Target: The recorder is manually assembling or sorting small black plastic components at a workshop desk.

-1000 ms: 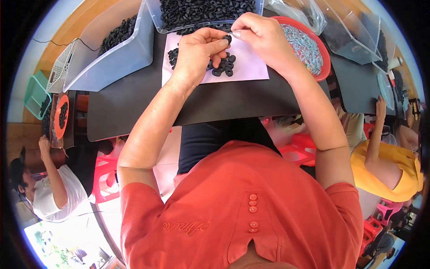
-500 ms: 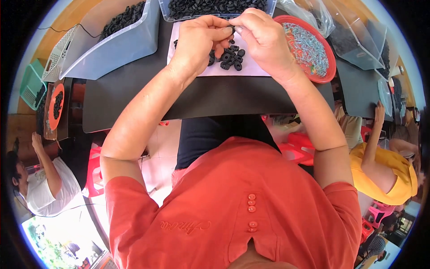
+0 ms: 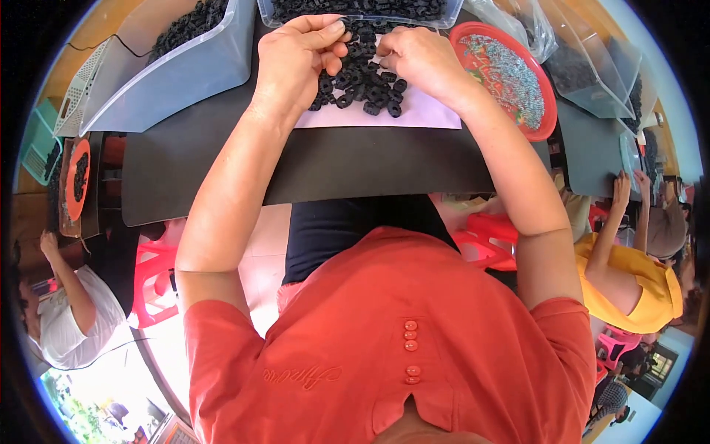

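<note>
A pile of small black rings lies on a pale sheet at the far edge of a black mat. My left hand rests at the pile's left side, thumb and fingertips pinched together over the rings. My right hand sits on the pile's right side with its fingers curled down into the rings. What either hand grips is hidden by the fingers. The two hands are a short gap apart.
A clear bin of black rings stands just beyond the pile. A second clear bin is at the left, and a red plate of small silvery parts at the right. Other people sit at the left and right.
My hands were joined above the sheet, working something small between the fingertips. They have since parted and dropped onto the pile of rings. The view has tilted nearer the table.
</note>
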`<action>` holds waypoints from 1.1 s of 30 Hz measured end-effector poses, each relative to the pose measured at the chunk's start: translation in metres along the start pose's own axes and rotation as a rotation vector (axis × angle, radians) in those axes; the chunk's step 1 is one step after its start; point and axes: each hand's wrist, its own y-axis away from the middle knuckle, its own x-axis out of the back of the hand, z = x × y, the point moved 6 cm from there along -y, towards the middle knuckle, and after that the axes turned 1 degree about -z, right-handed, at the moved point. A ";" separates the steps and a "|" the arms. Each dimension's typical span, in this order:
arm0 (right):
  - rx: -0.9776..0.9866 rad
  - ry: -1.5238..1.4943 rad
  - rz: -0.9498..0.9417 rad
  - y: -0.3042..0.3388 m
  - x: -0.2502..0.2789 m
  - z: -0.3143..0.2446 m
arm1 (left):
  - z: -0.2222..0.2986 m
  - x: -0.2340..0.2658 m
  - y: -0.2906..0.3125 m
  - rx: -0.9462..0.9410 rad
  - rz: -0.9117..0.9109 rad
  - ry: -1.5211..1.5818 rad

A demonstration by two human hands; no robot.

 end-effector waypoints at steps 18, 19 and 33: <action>-0.152 -1.182 0.206 0.011 0.018 0.012 | -0.005 -0.019 0.011 0.004 -0.024 -0.170; -0.163 -1.175 0.226 0.013 0.022 0.010 | -0.006 -0.021 0.011 0.003 -0.034 -0.203; -0.219 -1.379 0.250 0.024 0.014 -0.009 | -0.012 -0.027 0.018 0.003 -0.030 -0.237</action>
